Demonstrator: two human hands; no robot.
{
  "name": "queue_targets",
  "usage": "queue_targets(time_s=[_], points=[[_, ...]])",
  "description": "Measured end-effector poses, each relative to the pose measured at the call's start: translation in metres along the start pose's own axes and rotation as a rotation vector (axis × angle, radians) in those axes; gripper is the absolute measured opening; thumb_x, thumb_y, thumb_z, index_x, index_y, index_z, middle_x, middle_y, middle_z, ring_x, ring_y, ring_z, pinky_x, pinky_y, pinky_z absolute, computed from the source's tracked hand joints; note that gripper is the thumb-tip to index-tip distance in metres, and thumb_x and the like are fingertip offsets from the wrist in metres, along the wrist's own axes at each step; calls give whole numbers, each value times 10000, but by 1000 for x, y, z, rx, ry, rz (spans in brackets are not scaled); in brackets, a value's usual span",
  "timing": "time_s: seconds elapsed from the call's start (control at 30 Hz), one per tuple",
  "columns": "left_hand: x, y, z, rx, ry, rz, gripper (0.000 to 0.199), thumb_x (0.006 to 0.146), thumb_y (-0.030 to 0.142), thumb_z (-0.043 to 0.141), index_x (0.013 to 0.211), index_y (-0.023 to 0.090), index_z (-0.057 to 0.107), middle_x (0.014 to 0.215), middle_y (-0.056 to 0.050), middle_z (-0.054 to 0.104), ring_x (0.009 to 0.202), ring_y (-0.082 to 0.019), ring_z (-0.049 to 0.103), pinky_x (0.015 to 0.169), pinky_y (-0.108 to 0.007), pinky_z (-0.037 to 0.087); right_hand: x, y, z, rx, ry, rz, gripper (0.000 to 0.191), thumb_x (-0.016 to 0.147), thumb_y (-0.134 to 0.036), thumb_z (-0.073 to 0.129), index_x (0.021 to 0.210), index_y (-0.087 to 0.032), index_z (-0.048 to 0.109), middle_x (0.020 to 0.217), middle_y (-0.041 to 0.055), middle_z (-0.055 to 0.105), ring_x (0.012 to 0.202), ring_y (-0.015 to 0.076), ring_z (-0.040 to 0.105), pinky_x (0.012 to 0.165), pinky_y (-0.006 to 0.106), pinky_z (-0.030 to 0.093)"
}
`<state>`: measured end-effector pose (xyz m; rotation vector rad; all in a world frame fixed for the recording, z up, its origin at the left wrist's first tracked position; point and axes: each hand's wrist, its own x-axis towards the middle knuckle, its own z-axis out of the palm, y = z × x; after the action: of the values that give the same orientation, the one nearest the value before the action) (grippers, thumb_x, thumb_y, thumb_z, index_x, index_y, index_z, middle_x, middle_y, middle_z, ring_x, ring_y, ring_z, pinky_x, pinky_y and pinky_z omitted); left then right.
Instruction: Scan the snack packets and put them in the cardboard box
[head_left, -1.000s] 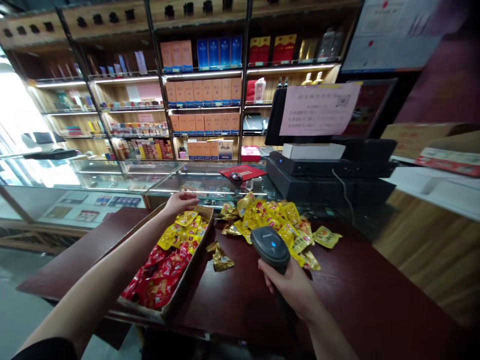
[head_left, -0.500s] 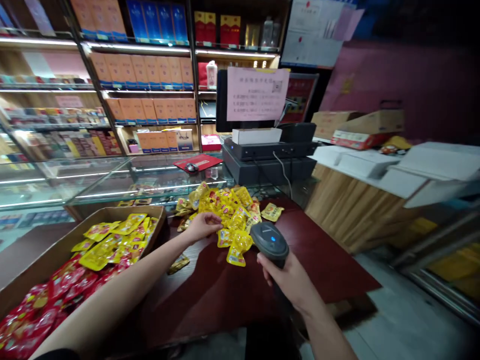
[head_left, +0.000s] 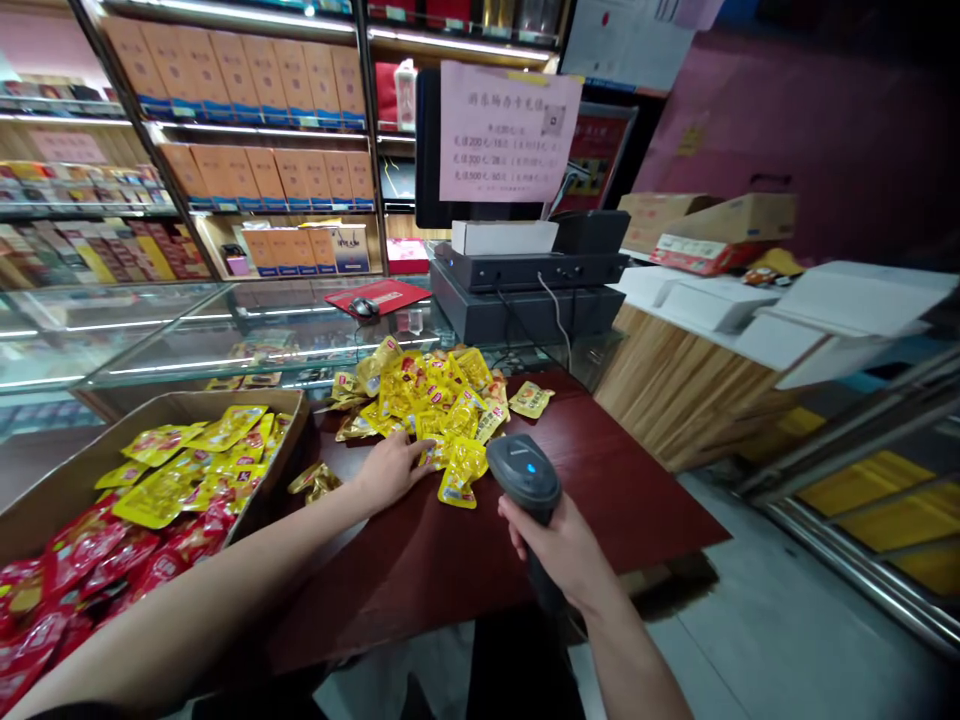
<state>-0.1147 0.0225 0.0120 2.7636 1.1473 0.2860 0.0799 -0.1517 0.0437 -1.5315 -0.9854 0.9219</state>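
My right hand (head_left: 551, 535) is wrapped round the handle of a dark barcode scanner (head_left: 525, 475) with a blue light on its head. At the near left edge of a pile of yellow snack packets (head_left: 431, 390), my left hand (head_left: 391, 470) rests low over the dark red table (head_left: 622, 480). Its fingers are spread and touch a yellow packet; no packet is lifted. One packet (head_left: 531, 399) lies apart at the right of the pile, and gold packets (head_left: 316, 482) lie left of my left hand.
An open cardboard box (head_left: 289, 440) at the left holds yellow and red packets. Behind the pile are a glass counter (head_left: 187, 345), a mouse (head_left: 364, 307) and a black cash drawer (head_left: 517, 315) under a monitor with a pink notice (head_left: 510, 135). White boxes (head_left: 712, 300) stand at the right.
My left hand has lowered onto the packets at the pile's near edge, and its fingers have spread. The scanner stays in my right hand. The view has tilted down and shifted slightly.
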Motion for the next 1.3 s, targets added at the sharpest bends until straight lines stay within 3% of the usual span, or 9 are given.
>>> queue_targets(time_s=[0.13,0.2,0.3,0.4,0.53,0.67,0.87,1.07,1.3], points=[[5,-13,9,-264,10,-12,293,861,289,595,1127,213,694,965,-76,696,899,-214,640,823,-299,464,-1,1,3,4,9,14,384,755,-511,704,832,-162,564,517,-38,553,424,108,486,430,239,392],[10,-18,13,-424,14,-57,182,829,251,609,971,190,704,844,-40,704,781,-176,641,746,-269,466,-2,1,4,8,4,25,384,747,-504,710,842,-163,562,519,-42,548,427,108,484,429,238,393],[16,-24,16,-597,95,-173,197,767,232,658,954,170,650,686,15,642,617,-129,584,625,-237,451,-3,3,7,7,-19,34,379,746,-497,708,853,-164,561,518,-47,541,429,109,477,422,238,391],[20,-28,8,-770,158,-338,276,732,206,676,999,152,636,672,30,613,571,-111,559,550,-216,460,-4,7,11,-8,-33,30,354,758,-483,700,834,-172,550,508,-49,536,428,109,479,427,240,400],[19,-35,-14,-1021,98,-465,155,726,239,700,841,135,700,805,-31,674,686,-142,616,544,-229,533,-5,8,20,-23,-56,20,313,772,-448,692,838,-182,541,520,-51,549,427,109,496,425,232,413],[16,-43,-29,-1136,94,-488,136,720,235,730,808,132,713,773,-28,676,621,-130,613,557,-268,576,-7,-2,31,-19,-88,-5,284,767,-407,692,871,-184,550,548,-55,559,428,105,513,408,216,421],[14,-46,-34,-1208,41,-474,82,762,171,687,841,154,680,743,-8,689,518,-96,592,519,-253,571,-9,-17,49,-33,-111,-29,251,771,-385,685,837,-186,547,526,-59,554,413,99,500,400,209,424],[13,-47,-34,-1182,2,-390,175,710,41,657,858,134,656,834,-38,723,610,-127,675,598,-268,592,-12,-17,60,-41,-155,-54,218,768,-356,683,813,-193,544,522,-66,550,395,96,497,391,205,418],[14,-44,-37,-1317,72,-320,217,670,49,690,836,149,591,805,-48,743,770,-179,717,636,-289,592,-15,-19,65,-44,-150,-71,213,770,-353,680,819,-191,550,489,-69,542,380,99,491,398,210,423]])
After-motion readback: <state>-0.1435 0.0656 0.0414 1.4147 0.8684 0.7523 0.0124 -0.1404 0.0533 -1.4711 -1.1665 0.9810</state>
